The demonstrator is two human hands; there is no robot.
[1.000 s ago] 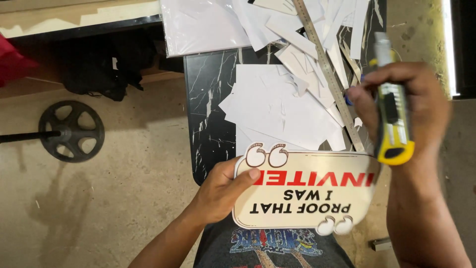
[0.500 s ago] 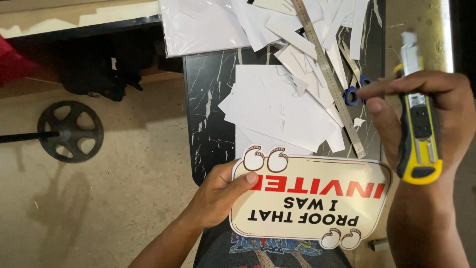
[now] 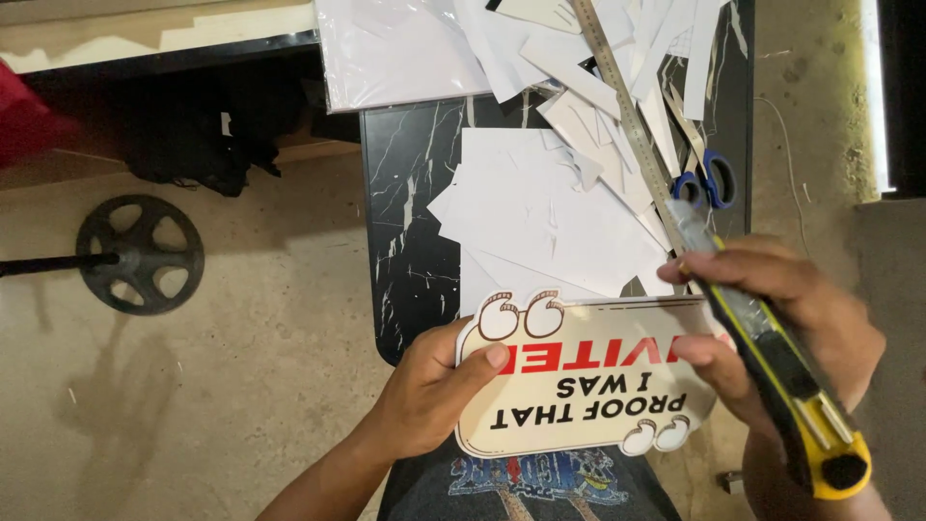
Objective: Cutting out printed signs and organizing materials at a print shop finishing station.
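Left hand gripping printed sign, right hand clasping utility knife over it

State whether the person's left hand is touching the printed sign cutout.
Touching. The head view shows the left hand gripping the sign cutout's left edge, thumb pressed flat on its printed face.

Right hand covers the sign's right end, so the red lettering is cut short there; the utility knife blade tip is motion-blurred and its contact with the sign edge can't be read. Metal ruler runs off the top edge, its lower end lost behind the knife, and the blue scissors blades are buried under white paper scraps. Dark table surface is mostly covered by paper.
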